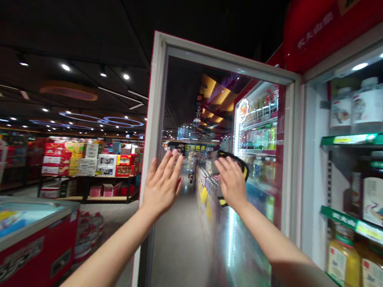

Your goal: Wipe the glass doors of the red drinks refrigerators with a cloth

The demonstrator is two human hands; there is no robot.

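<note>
A glass fridge door (153, 112) with a pale frame stands swung out in front of me. My left hand (163, 181) lies with its fingers stretched out against the glass near the frame's outer edge, holding nothing. Farther right, my right hand (230, 182) is at the glass, its fingers close together over a black-and-yellow cloth (244, 165). Most of the cloth is hidden behind this hand, and its folds are blurred. Through and on the glass, an aisle and lit drink shelves show.
At right, the fridge shelves (349, 138) hold bottled drinks (369, 100). A red chest freezer (47, 242) stands low at left. Behind it, stacked boxes (107, 164) fill a display shelf, and several wrapped packs (88, 231) sit on the floor.
</note>
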